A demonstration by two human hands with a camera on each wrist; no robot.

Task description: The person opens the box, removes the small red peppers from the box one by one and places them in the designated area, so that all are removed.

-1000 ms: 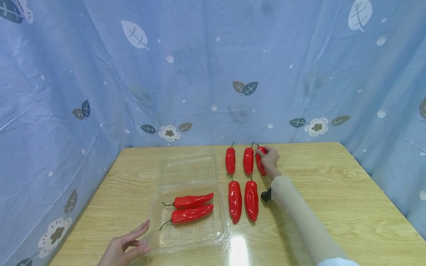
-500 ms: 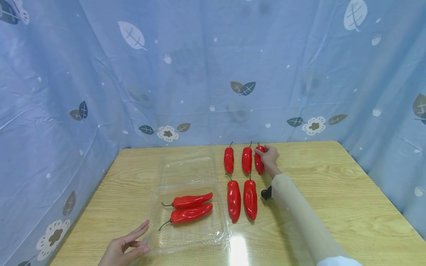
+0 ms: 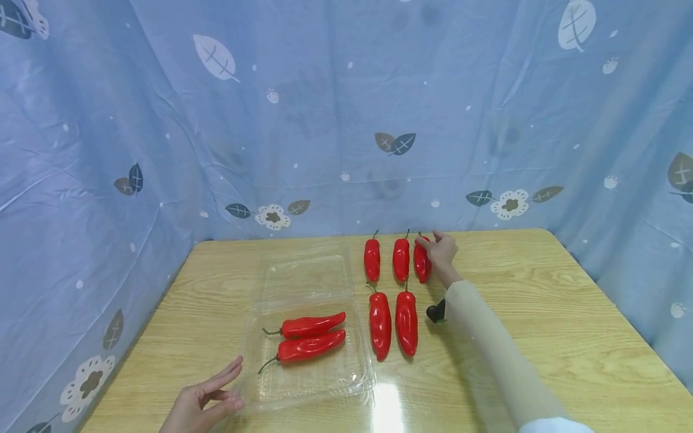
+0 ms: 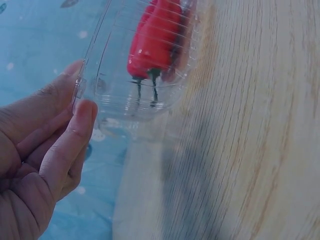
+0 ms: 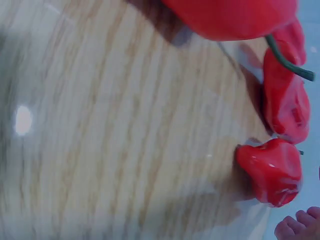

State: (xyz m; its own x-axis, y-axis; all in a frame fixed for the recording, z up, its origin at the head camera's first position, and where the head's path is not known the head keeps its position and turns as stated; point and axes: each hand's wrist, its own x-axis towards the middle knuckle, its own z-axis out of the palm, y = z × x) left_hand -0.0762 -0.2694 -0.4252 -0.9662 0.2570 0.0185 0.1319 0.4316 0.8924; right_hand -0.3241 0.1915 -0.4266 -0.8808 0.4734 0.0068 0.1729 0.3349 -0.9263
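Note:
My left hand (image 3: 203, 400) has its thumb and index finger fairly straight, fingertips at the left rim of a clear plastic clamshell box (image 3: 303, 385). In the left wrist view the fingertips meet the box's upper edge. Two red peppers (image 3: 311, 347) lie side by side in the box, stems to the left. My right hand (image 3: 444, 249) is over the rightmost back pepper (image 3: 421, 264), thumb overlapping its upper end. The right wrist view shows a gap between the fingers (image 5: 300, 225) and the nearest upright-standing pepper (image 5: 272, 170).
Two more peppers, one at the back left (image 3: 372, 260) and one beside it (image 3: 400, 260), stand in the back row. Two front peppers (image 3: 381, 328) lie right of the box. A dark purple object (image 3: 435, 311) is half hidden by the right sleeve. A blue curtain (image 3: 346, 120) borders the table.
My right hand has shifted slightly right, its fingers spreading away from the rightmost back pepper, which stands in line with its row. The left hand stays at the box.

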